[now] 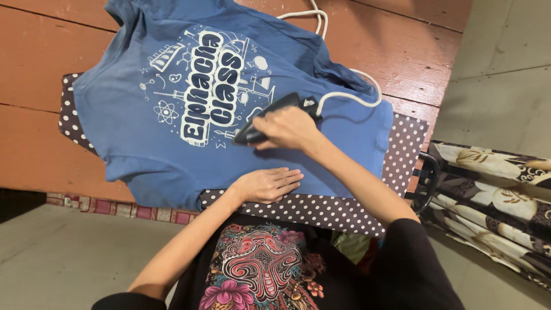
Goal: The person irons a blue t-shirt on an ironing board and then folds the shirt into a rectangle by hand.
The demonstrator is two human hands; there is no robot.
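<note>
Polka-dot cloth (350, 209), blue T-shirt (132, 115), right hand (290, 127) gripping iron (270, 115), left hand (267, 185) flat

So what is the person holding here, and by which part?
The right hand grips a dark iron by its top handle, on the blue T-shirt. The left hand holds nothing; it lies flat, palm down, on the shirt's lower edge.

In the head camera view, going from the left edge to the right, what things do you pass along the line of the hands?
Red wooden surface → dotted cloth's left edge → blue printed T-shirt → left hand flat on the shirt's hem → right hand gripping the black iron → dotted cloth's right end → floral fabric.
</note>
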